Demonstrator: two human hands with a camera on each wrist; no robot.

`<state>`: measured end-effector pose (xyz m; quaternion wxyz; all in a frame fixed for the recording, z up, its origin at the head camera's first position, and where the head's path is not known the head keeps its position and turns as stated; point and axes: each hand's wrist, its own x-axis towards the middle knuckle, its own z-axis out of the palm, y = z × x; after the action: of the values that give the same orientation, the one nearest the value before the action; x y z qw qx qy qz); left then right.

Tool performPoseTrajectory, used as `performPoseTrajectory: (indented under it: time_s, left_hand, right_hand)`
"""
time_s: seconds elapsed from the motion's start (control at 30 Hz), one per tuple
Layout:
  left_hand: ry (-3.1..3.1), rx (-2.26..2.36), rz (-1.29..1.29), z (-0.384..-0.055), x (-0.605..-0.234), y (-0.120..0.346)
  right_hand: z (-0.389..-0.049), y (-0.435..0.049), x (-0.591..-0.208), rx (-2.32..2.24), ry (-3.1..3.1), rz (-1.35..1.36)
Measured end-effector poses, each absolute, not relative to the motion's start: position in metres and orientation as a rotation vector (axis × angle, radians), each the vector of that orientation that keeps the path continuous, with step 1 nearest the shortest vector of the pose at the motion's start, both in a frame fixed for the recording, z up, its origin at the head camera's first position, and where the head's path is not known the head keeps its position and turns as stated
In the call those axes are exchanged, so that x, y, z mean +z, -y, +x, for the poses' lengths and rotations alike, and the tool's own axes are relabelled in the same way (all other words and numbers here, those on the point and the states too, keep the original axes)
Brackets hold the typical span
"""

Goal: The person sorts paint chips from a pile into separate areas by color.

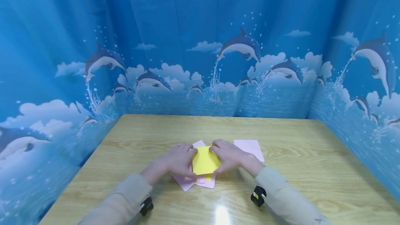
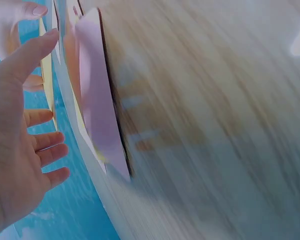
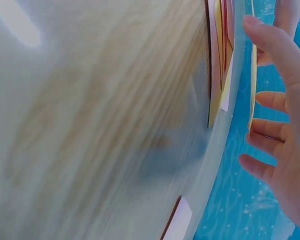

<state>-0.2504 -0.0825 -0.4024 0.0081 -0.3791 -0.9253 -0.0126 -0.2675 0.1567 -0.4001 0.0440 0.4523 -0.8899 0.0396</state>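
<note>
A square yellow card [image 1: 205, 160] is held above the table between both hands. My left hand [image 1: 182, 160] pinches its left edge between thumb and fingers. On the opposite edge, my right hand [image 1: 230, 156] grips it the same way. In both wrist views the yellow card [image 2: 48, 85] shows edge-on as a thin strip [image 3: 253, 75]. Beneath it lies a loose overlapping pile of pink and yellow cards [image 1: 185, 182], partly hidden by the hands and the held card. The faces of the piled cards are mostly out of sight.
One pale pink card [image 1: 249, 148] lies apart on the wooden table [image 1: 300, 169], behind the right forearm. A blue dolphin-print curtain [image 1: 181, 44] surrounds the table at the back and sides. Light glares off the tabletop near the front.
</note>
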Motion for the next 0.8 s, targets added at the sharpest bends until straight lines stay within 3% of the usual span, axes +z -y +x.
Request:
performPoseTrajectory:
  time_s: [0.8]
  left_hand:
    - [2.737, 0.298, -1.378, -0.242, -0.408, 0.006]
  right_hand:
    - [-0.229, -0.233, -0.413, 0.155, 2.755, 1.238]
